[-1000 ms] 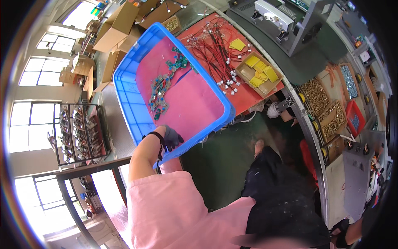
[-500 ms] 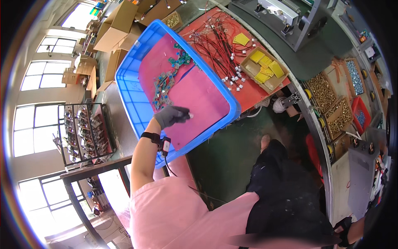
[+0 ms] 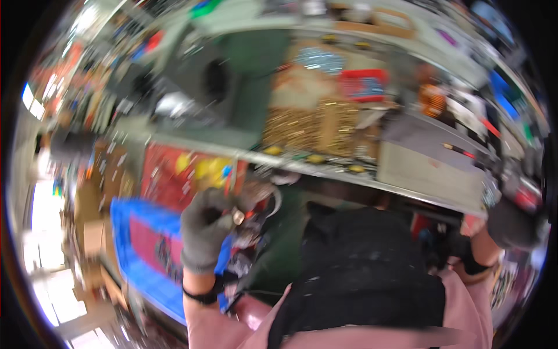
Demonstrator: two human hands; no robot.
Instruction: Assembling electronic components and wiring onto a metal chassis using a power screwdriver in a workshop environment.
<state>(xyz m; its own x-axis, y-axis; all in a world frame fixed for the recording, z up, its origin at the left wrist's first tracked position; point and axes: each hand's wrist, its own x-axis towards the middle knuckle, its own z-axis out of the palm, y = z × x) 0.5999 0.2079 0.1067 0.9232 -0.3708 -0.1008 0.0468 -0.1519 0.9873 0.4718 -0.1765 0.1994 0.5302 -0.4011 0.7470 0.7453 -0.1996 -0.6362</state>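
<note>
My left hand, in a grey glove, is raised in front of the blue plastic bin. Its fingers are curled in a pinch, with a small shiny piece at the tips; blur hides what kind of piece it is. Over at the right, by the bench edge, is my right hand in a dark glove, too smeared to show its fingers clearly. Inside the bin, pink sheeting carries small dark parts.
A metal-edged bench runs across in front of me. On it are trays of brass-coloured pieces, a red tray and a grey machine. Yellow pieces lie on a red surface behind the bin.
The view has swung right, bringing the bench across the front. My left hand has come away from over the bin, still pinching a small piece. My right hand has risen beside the bench.
</note>
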